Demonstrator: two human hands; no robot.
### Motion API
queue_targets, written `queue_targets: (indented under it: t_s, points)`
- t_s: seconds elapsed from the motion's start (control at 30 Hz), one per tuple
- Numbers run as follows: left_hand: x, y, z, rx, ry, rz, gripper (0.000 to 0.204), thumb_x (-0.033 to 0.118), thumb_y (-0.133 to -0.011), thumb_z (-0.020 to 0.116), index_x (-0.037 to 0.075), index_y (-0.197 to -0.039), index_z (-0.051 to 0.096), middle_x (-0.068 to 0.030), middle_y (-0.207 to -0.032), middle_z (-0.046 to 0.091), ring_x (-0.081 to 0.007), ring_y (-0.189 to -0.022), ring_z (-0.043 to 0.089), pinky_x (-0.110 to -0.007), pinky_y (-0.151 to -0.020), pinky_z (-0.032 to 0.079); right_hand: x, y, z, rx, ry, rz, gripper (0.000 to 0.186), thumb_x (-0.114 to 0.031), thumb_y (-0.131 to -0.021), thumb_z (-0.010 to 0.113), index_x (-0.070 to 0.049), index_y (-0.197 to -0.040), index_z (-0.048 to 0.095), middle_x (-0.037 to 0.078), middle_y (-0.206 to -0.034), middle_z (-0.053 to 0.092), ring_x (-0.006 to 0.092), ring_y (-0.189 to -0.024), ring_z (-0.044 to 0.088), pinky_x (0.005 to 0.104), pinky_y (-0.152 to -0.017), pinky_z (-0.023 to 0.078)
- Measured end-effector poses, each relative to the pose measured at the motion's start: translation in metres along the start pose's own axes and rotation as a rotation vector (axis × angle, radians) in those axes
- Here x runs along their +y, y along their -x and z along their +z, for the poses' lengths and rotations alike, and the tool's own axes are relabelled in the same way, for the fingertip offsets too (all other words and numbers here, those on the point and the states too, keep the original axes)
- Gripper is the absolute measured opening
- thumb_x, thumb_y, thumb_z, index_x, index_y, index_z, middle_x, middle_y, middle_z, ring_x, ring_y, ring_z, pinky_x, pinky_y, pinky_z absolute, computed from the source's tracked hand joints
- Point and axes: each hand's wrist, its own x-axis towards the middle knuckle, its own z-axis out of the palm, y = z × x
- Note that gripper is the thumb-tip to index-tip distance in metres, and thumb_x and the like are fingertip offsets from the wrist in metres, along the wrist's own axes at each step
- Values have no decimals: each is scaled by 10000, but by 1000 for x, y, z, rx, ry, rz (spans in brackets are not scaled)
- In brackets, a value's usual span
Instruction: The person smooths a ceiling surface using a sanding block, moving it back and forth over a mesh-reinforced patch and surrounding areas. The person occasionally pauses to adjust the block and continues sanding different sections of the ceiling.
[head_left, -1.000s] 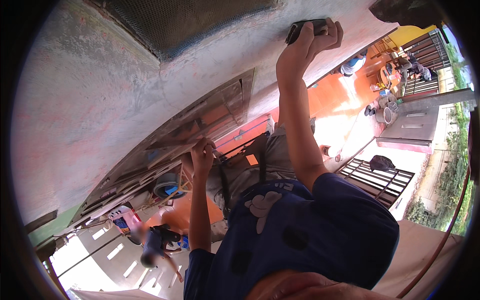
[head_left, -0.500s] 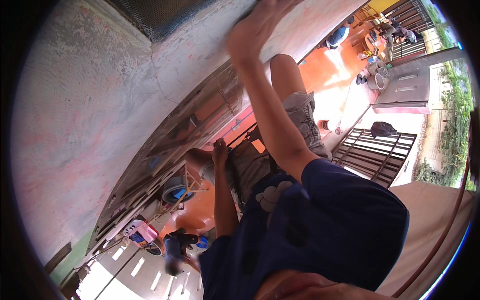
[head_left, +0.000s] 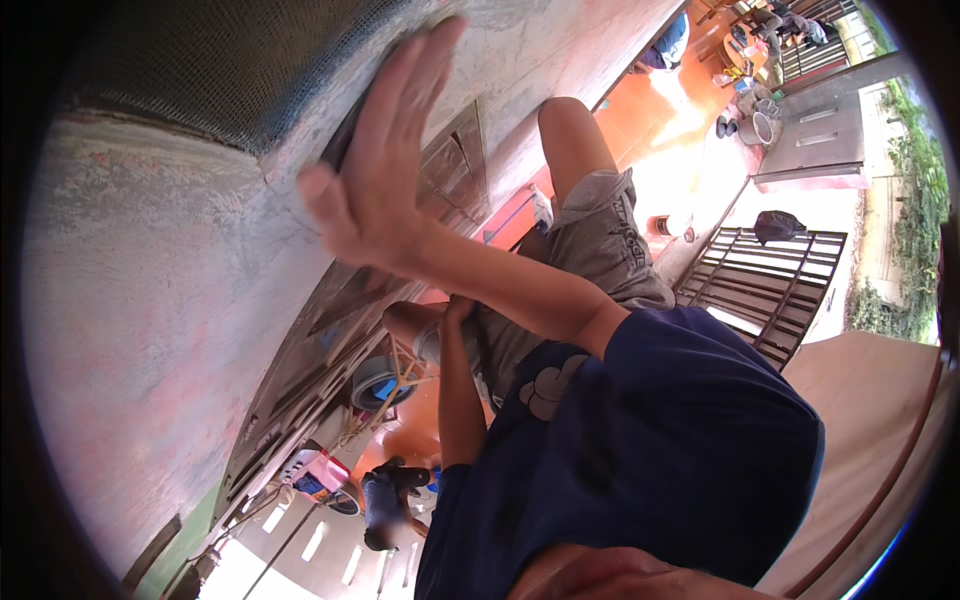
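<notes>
Grey-white wall (head_left: pixel 150 300) with pink patches fills the left; dark mesh panel (head_left: pixel 240 60) above it at top. Pink item (head_left: pixel 320 468) low down. Dark pad (head_left: pixel 343 145) sits between the wall and the right hand (head_left: pixel 378 185), mostly covered by it. Right hand flattened, fingers straight and close together, thumb spread off to the side, slightly blurred. Grey tub (head_left: pixel 363 378) below, something blue inside. Co-worker (head_left: pixel 382 505) bent over near the bottom. Left hand (head_left: pixel 458 310) down by the knee, partly behind the right forearm; can't tell finger state or whether it holds anything. Far right: bucket (head_left: pixel 757 130), dark barred grille (head_left: pixel 760 285), black bag (head_left: pixel 778 227) against its top edge.
</notes>
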Motion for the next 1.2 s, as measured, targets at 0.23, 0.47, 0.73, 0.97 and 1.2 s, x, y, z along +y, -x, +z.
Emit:
queue_targets:
  t_s: [0.23,0.47,0.73,0.97,1.2]
  points:
    - [20,0,-13,-337,-201,-428,526,379,-1006,353,24,-1307,599,-273,-1394,574,-430,-1333,518,-490,-1111,393,44,-35,-11,94,-8,54,1040,-658,-990,436,94,-1584,32,319,-1664,-39,465,-1554,-40,706,-1181,-42]
    - [16,-3,-15,-349,-187,-219,429,249,-1012,310,10,-1196,616,-299,-1373,567,-454,-1300,524,-515,-1068,421,29,83,2,-348,-8,-61,877,-570,-1063,313,158,-1534,177,428,-1611,6,567,-1521,-6,675,-1193,60]
    - [58,29,-16,-159,-220,-252,439,236,-1026,286,10,-1203,617,-302,-1318,594,-449,-1276,538,-513,-1059,445,23,67,-10,-346,17,-75,893,-512,-1024,481,124,-1553,145,371,-1638,26,517,-1534,59,600,-1227,64]
    - [79,38,-18,-62,-311,-110,392,175,-1009,348,39,-1252,625,-245,-1304,626,-411,-1235,581,-501,-1036,471,52,58,-21,62,-409,-184,880,-451,-893,706,46,-1514,330,285,-1535,293,445,-1481,284,548,-1165,326]
    - [76,33,-21,-106,-357,-61,375,158,-1006,367,45,-1256,622,-196,-1321,628,-378,-1236,587,-484,-1032,480,58,49,-59,34,-372,-79,642,-478,-1099,311,66,-1360,529,230,-1377,568,338,-1268,565,418,-1069,440]
